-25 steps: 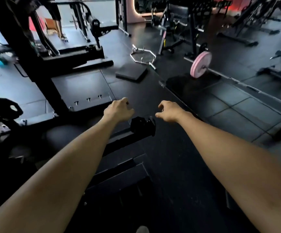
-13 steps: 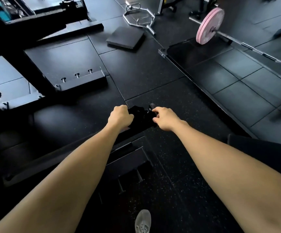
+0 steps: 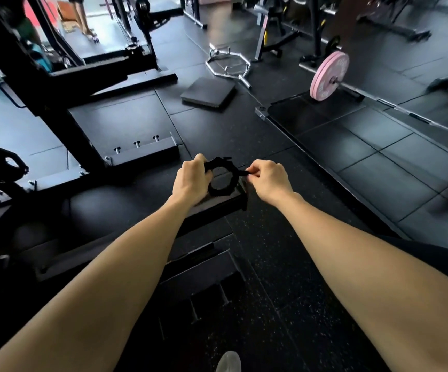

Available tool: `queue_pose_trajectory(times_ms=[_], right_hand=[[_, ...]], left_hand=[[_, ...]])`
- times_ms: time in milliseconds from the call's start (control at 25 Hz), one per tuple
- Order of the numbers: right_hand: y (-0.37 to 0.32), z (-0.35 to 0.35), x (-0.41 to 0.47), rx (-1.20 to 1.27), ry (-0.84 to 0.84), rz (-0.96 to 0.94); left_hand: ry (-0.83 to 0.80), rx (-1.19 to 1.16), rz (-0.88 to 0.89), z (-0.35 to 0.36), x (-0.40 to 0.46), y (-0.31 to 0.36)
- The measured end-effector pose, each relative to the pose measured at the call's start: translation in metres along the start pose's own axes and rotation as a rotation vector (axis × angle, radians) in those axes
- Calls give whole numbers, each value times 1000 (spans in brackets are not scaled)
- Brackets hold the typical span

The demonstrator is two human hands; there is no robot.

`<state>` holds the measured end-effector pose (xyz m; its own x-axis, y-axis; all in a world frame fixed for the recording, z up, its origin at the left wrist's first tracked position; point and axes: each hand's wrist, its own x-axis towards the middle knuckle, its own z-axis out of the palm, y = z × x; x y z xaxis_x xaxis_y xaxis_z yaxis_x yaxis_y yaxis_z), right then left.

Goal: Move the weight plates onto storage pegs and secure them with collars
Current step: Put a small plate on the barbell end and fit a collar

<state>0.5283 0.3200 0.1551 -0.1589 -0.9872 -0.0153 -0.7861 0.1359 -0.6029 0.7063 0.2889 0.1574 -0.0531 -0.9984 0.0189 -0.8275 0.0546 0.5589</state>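
Both hands have lifted the black collar (image 3: 221,177) off the end of the dark bar (image 3: 214,202) it sat on half a second ago, and it now hangs between them, just above that end. Fingers of the left hand (image 3: 192,179) curl round its rim; the right hand (image 3: 267,181) pinches its latch tab. My advice: swing the latch fully open before sliding the ring onto a peg, then clamp. Storage pegs cannot be made out; only pink plates (image 3: 328,76) on a distant barbell are visible.
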Motion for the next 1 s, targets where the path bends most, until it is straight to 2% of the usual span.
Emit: queue_pose_trajectory(times_ms=[200, 480, 600, 760, 1000], right_hand=[[-34, -67, -85, 22, 126, -182], [-87, -158, -236, 122, 181, -332], [-117, -195, -292, 227, 177, -371], [-151, -228, -350, 489, 79, -390], [-194, -251, -433, 636, 98, -417]], left_hand=[[170, -13, 122, -64, -92, 40], [366, -51, 168, -161, -249, 97], [426, -66, 209, -204, -306, 114], [498, -48, 265, -255, -366, 134], [591, -15, 288, -316, -451, 145]])
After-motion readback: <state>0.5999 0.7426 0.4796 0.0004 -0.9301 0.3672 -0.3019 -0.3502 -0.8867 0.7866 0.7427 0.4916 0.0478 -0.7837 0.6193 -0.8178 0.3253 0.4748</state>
